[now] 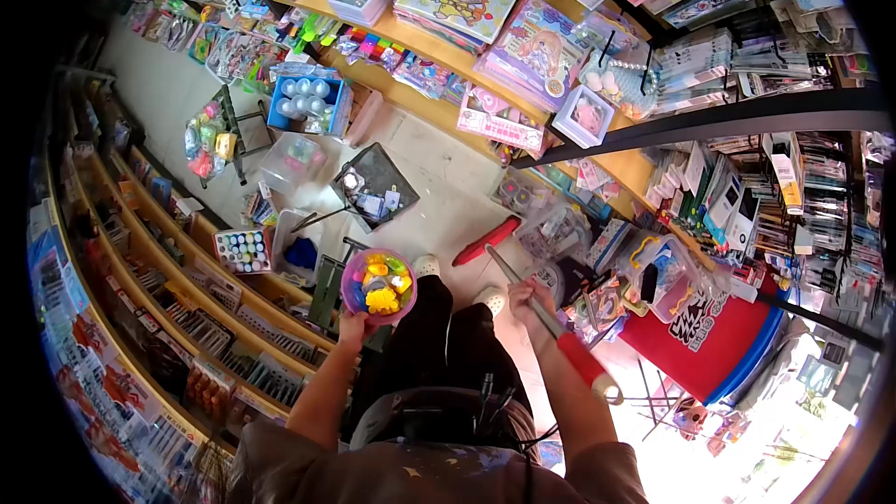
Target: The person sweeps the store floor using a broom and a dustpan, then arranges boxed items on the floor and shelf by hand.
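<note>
My left hand (353,328) is closed on the near rim of a round pink-purple basin (349,291). Several yellow and orange toy pieces (381,300) lie inside it, with a few bits of purple and white. On the other side, my right hand (532,301) wraps round the pale pole of a broom (507,266). Its red head (486,241) is down at the floor, and the red-gripped end of the pole slants up past my right forearm. Whether the head has bristles or a flat pad I cannot tell.
Stationery shelves (201,303) line the left; a wooden display shelf (439,61) runs along the top and right. On the aisle floor stand a black square bin (375,187), a clear tub (294,163), a blue box (308,105) and a green folding stool (329,285). A red-topped table (700,341) is at right.
</note>
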The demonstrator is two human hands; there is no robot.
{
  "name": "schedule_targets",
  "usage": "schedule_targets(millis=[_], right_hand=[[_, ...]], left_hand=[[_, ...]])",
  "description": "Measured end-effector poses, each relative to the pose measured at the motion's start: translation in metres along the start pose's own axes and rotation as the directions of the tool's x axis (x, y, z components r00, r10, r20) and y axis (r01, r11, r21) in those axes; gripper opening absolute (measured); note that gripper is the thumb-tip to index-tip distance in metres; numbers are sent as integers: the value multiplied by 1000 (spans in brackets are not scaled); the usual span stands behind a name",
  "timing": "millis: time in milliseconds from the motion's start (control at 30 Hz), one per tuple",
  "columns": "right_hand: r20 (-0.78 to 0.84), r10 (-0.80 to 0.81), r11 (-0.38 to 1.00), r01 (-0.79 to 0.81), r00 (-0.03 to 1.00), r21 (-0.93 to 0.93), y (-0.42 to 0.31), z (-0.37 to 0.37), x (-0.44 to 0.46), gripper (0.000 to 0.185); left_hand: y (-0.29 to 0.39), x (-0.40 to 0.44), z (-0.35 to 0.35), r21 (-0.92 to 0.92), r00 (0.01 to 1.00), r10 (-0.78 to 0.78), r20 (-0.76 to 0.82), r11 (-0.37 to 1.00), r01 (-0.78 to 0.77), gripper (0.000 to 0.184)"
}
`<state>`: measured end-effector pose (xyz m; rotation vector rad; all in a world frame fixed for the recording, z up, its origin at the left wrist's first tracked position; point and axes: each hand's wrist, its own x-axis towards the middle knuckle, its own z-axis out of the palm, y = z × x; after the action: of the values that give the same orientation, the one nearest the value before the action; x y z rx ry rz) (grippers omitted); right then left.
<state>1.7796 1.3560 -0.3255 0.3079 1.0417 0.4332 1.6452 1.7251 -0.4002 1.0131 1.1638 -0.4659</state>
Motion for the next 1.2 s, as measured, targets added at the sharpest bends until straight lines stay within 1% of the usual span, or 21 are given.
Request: schedule_targets(millis=[67, 100, 200, 267, 300, 333, 367, 433, 467, 567, 667, 767, 800, 833, 900, 967, 1000, 1033, 1100, 1133, 1200], right_hand=[[-37, 84, 996, -83, 996, 17, -16, 4, 19, 12], [-57, 126, 992, -124, 990, 30, -21, 7, 26, 12], [-275, 378, 895, -425, 884, -135, -23, 28, 36, 13], [-331, 337, 833, -443, 881, -332, -16, 25, 28, 14], [-358, 311, 786, -450, 880, -424, -14, 21, 23, 15], [-181, 201, 568, -265, 963, -780, -12, 5, 12, 16], [-249, 183, 572, -309, 951, -760, -15, -6, 4, 17], [-382, 151, 585, -394, 912, -709, -5, -8, -19, 19], [-469, 87, 651, -406, 879, -641, 4, -7, -31, 23], [-517, 135, 771, -418, 845, -481, 2, -8, -44, 21], [-402, 36, 790, -273, 915, -549, -14, -30, -18, 17], [-322, -140, 658, -155, 937, -737, 13, -24, 22, 15], [-313, -164, 615, -151, 936, -774, 25, -20, 36, 9], [-311, -188, 574, -153, 932, -805, 37, -18, 49, 5], [-404, -109, 674, -231, 908, -701, 56, -11, 77, 5], [-351, -39, 614, -255, 936, -747, 73, 0, 84, 6], [-323, -81, 476, -249, 943, -843, 81, 2, 80, 11], [-276, -66, 441, -220, 959, -870, 83, 3, 71, 12], [-182, -30, 360, -159, 983, -919, 81, 0, 48, 16], [-213, -69, 448, -160, 975, -880, 80, -6, 42, 19], [-278, -85, 532, -192, 957, -825, 77, -7, 37, 20]], left_hand=[[9, -23, 6, -45, 999, 33, -2, 998, -34, 26], [8, -27, 3, -37, 999, 17, -38, 999, -19, 25], [1, -44, -6, -31, 991, -26, -130, 999, 22, 22], [3, -48, -8, -56, 988, -21, -152, 998, 13, 20], [-2, -45, -15, -61, 991, -18, -130, 998, 10, 19], [-9, -40, -24, -66, 994, -16, -111, 998, 8, 18], [-15, -36, -32, -72, 996, -13, -93, 997, 7, 17], [-16, -38, -37, -28, 991, -13, -133, 1000, 10, 16], [-16, -39, -39, -5, 988, -13, -151, 1000, 12, 16], [-18, -38, -44, 5, 987, -15, -158, 1000, 16, 15], [-29, -26, -57, -40, 997, 21, -70, 999, -24, 16], [-21, -41, -47, -28, 997, 52, -52, 998, -54, 17], [-22, -43, -46, -72, 997, 55, -58, 996, -59, 19], [-20, -50, -44, -40, 997, 34, -74, 999, -37, 19], [-7, -65, -36, 17, 995, -4, -103, 1000, 6, 19], [-10, -68, -38, -29, 998, -1, -66, 1000, -1, 18], [-16, -64, -44, -42, 998, -9, -60, 999, 6, 17], [-18, -63, -46, -56, 998, -16, -53, 998, 13, 17], [-19, -66, -46, -22, 993, -38, -107, 999, 36, 18], [-20, -67, -46, -16, 989, -49, -138, 999, 47, 18], [-20, -68, -47, -26, 986, -32, -162, 999, 28, 19]])
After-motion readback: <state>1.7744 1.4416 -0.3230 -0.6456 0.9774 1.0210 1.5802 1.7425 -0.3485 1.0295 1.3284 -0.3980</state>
